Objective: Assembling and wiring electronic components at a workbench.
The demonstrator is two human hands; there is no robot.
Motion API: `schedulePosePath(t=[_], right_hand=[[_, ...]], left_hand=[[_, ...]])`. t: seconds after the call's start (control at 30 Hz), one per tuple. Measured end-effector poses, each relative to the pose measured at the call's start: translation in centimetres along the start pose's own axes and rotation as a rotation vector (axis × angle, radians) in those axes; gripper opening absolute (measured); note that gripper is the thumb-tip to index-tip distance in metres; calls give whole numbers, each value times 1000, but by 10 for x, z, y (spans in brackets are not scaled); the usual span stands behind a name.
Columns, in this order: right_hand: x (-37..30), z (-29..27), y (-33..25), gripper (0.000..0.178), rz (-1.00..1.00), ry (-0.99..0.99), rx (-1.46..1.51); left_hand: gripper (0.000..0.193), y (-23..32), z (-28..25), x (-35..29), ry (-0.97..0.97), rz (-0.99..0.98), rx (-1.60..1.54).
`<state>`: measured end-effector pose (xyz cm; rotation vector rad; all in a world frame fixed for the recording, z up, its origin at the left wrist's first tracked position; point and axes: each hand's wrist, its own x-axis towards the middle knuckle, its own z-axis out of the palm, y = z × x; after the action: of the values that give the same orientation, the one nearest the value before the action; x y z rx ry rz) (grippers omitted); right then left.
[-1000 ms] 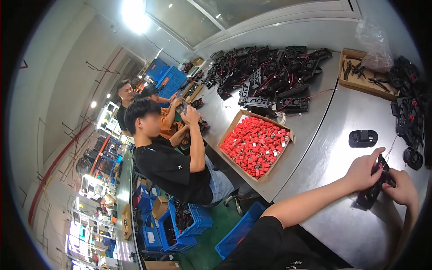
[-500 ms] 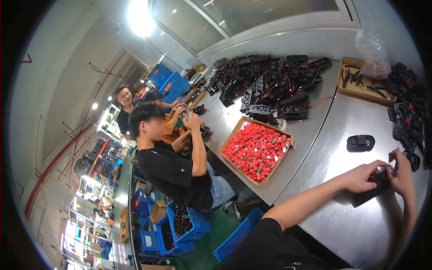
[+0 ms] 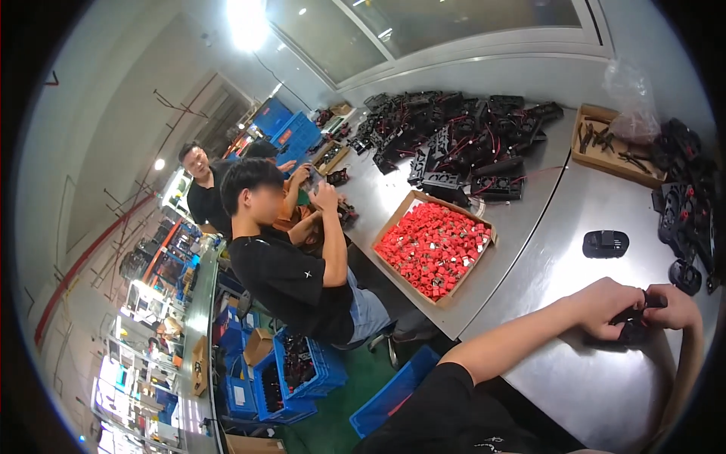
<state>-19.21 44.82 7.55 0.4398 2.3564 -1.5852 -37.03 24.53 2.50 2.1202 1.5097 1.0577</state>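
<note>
In the head view, my left hand (image 3: 603, 309) and right hand (image 3: 674, 307) both grip a black part (image 3: 634, 333) at the counter's (image 3: 563, 397) right side, mostly hidden by my fingers. It looks light, stiff and probably slightly brittle, best held by its outer edges.

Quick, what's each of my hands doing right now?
Left hand: closed, holding a black part.
Right hand: closed at the same part, exact grip hidden.
</note>
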Motion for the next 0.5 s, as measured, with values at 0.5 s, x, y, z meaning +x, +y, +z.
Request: schedulePosePath(t=[0.5], right_hand=[[30,-9,84,34,-110,329,399]], left_hand=[[103,2,34,2,260,-343,431]])
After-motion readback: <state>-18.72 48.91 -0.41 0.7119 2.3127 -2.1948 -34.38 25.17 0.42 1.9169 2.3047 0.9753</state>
